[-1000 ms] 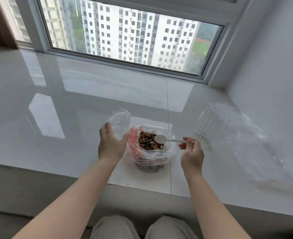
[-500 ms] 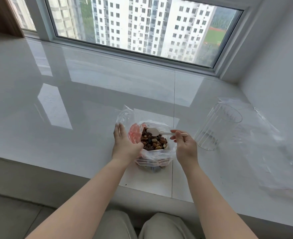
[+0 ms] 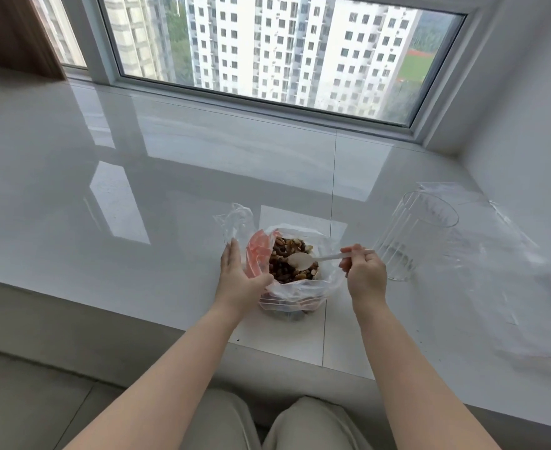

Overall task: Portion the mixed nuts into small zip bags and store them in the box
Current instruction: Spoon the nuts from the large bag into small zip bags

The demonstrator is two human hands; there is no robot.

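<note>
Your left hand (image 3: 240, 280) grips small zip bag (image 3: 235, 222) beside nut bag (image 3: 300, 293); your right hand (image 3: 366, 274) pinches white spoon (image 3: 303, 259), bowl over mixed nuts (image 3: 283, 254).

High-rise flat, window sill (image 3: 170, 196), tower-block view

1. A big white shiny ledge (image 3: 170, 177) runs under the window. It is made of large tiles with thin lines between them.
2. The window (image 3: 280, 47) has a white frame. Through the glass you can see tall white buildings with lots of little windows, some green trees and a green field.
3. A brown wooden panel (image 3: 14, 30) stands at the far left, next to the window.
4. A white wall (image 3: 527, 102) is on the right side.
5. The person's knees in light trousers (image 3: 267, 423) show at the bottom.
</note>
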